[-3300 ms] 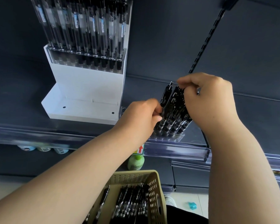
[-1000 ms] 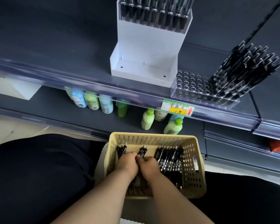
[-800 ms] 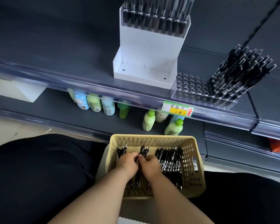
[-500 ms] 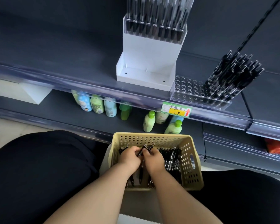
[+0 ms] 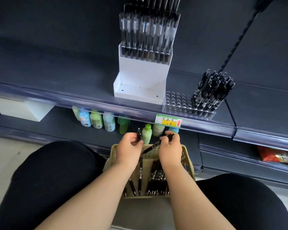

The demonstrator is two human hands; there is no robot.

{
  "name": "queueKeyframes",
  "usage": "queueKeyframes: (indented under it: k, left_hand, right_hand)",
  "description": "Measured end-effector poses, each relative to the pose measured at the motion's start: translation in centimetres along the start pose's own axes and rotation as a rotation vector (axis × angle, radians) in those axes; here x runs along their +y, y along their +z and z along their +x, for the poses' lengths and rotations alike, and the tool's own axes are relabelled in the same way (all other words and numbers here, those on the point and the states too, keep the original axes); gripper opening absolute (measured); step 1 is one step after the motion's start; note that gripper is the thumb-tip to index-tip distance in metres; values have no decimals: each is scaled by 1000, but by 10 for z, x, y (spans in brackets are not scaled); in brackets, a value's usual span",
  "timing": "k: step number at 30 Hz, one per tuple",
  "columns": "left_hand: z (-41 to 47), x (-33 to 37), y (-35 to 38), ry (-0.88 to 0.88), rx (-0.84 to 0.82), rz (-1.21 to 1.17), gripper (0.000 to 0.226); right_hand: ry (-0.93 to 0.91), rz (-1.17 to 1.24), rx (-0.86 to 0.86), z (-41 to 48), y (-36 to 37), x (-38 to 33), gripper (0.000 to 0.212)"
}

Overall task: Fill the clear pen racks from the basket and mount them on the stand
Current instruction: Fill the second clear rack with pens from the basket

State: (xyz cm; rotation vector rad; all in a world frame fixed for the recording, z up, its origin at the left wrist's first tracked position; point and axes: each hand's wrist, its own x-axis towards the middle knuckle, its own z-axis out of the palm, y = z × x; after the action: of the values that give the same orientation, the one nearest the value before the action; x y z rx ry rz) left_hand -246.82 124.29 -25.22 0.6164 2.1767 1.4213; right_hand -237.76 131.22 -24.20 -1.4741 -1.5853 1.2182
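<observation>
Both hands hover over the far end of the tan basket (image 5: 187,164). The left hand (image 5: 128,147) pinches one black pen (image 5: 138,134) upright, and the right hand (image 5: 170,150) grips a second pen (image 5: 150,147) that slants down toward the left. More loose pens (image 5: 156,180) lie in the basket. On the shelf (image 5: 56,75) above, a clear rack (image 5: 177,103), its right part filled with pens, sits just beside the white stand (image 5: 140,80), which carries a full rack (image 5: 148,35).

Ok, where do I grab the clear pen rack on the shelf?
The low base of the clear pen rack, front wall to back wall, from the front. Pens lean in its right holes; the white stand crowds its left end.
</observation>
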Motion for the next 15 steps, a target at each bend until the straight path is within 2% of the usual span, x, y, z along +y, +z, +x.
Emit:
queueKeyframes:
  k: [5, 10, 15]
  left_hand:
    - [3, 55, -3, 165, -42, -113, 18]
    - [17, 100, -5, 325, -67, -122, 19]
    - [37, 135, 0, 433, -110, -114, 20]
  right_hand:
    - [-176, 12, -18, 9, -25, -42, 18]
    - [-358, -61, -4, 22, -61, -82, 29]
    - [-510, 25, 118, 45, -97, -125, 23]
